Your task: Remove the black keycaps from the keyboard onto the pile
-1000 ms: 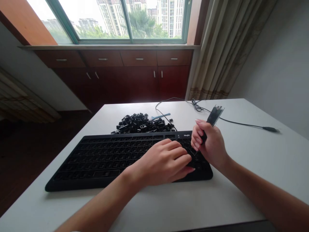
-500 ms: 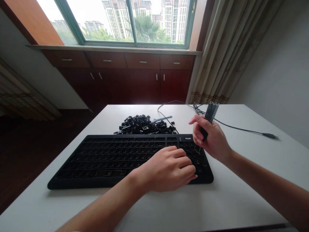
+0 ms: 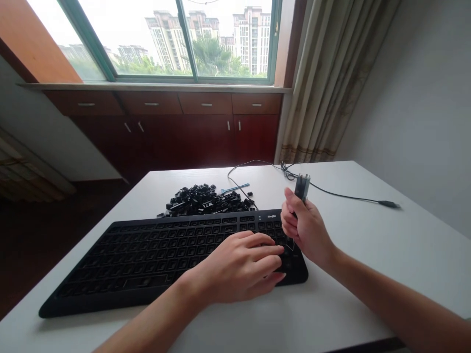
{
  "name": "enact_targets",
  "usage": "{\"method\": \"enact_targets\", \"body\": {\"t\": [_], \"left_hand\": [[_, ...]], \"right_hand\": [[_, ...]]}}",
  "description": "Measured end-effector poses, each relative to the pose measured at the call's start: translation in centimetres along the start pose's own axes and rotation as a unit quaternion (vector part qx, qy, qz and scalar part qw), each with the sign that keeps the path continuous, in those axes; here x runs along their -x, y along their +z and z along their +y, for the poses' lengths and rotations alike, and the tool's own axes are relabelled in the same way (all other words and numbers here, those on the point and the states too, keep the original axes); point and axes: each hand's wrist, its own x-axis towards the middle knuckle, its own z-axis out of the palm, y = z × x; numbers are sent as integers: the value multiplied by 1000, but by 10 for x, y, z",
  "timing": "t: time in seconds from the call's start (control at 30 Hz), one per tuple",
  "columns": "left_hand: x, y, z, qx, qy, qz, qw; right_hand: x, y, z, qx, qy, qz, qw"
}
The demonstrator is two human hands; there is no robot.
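Note:
A black keyboard (image 3: pixel 147 255) lies on the white table, most of its key positions bare of caps and a few caps left at its right end. My left hand (image 3: pixel 239 264) rests palm down over the keyboard's right part, fingers stretched out and slightly apart. Beside it, my right hand (image 3: pixel 303 228) is closed around the black handle of a keycap puller (image 3: pixel 302 187). The puller stands upright, and its thin wire loops show below the fist, close to the number-pad keys. Whether the wires touch a key I cannot tell.
Behind the keyboard is a heap of loose black keycaps (image 3: pixel 202 200). A blue stick-like tool (image 3: pixel 235 188) lies at its back edge. The keyboard's thin cable (image 3: pixel 340 195) runs across the table to a plug at the right.
The view has shifted, moving the scene left and down. My left hand's fingers have spread from a more curled pose. My right hand still grips the keycap puller, now held more upright.

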Motion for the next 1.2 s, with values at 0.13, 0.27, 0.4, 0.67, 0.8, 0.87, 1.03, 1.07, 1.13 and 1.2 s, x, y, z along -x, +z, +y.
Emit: {"method": "enact_targets", "body": {"t": [0.13,0.27,0.4,0.67,0.8,0.87,1.03,1.07,1.13,1.2], "left_hand": [[-1,0,0,12,-9,0,1000],[-2,-1,2,19,-19,5,1000],[-3,-2,3,26,-25,1,999],[-2,3,2,67,-44,20,997],[-6,3,12,160,-198,38,966],[-8,5,20,200,-280,37,938],[-18,16,38,258,-281,34,924],[-22,19,40,271,-280,38,920],[-30,25,40,300,-296,32,906],[-38,31,39,330,-336,45,881]], "right_hand": [[2,2,2,13,0,29,999],[7,4,4,42,-4,30,999],[13,6,5,69,-7,33,997],[13,5,13,35,-3,-22,999],[17,1,17,31,-52,-88,994],[20,-1,18,30,-71,-100,992],[27,-4,21,55,-97,-99,989],[28,-4,22,60,-94,-101,989],[28,-3,23,51,-66,-94,992],[27,-1,23,40,-26,-65,997]]}}
